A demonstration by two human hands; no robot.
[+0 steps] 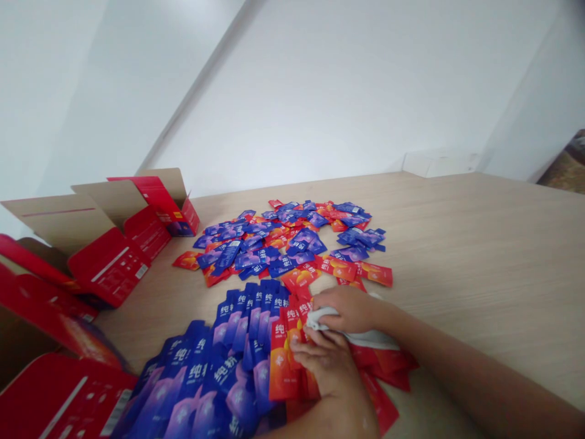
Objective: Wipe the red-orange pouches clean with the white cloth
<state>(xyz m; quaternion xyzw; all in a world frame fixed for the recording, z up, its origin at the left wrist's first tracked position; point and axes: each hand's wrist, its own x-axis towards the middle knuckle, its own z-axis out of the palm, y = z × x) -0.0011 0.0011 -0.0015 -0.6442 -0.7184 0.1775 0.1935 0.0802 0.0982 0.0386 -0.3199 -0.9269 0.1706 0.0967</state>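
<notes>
My right hand (350,306) is closed round a white cloth (372,337), whose loose part trails beneath the wrist over red pouches. Just below it, my left hand (326,360) rests with its fingers stretched out on a group of overlapping red-orange pouches (284,360), its fingertips close to the cloth. To the left, blue-purple pouches (223,372) lie in overlapping rows, printed side up. More red pouches (384,366) stick out under and beyond my right forearm. Part of the red group is hidden by both hands.
Beyond my hands a loose heap of mixed blue and red pouches (256,256) covers the middle of the wooden table (457,244). Several open red cartons (114,268) with raised flaps line the left side. A white box (439,163) stands by the back wall.
</notes>
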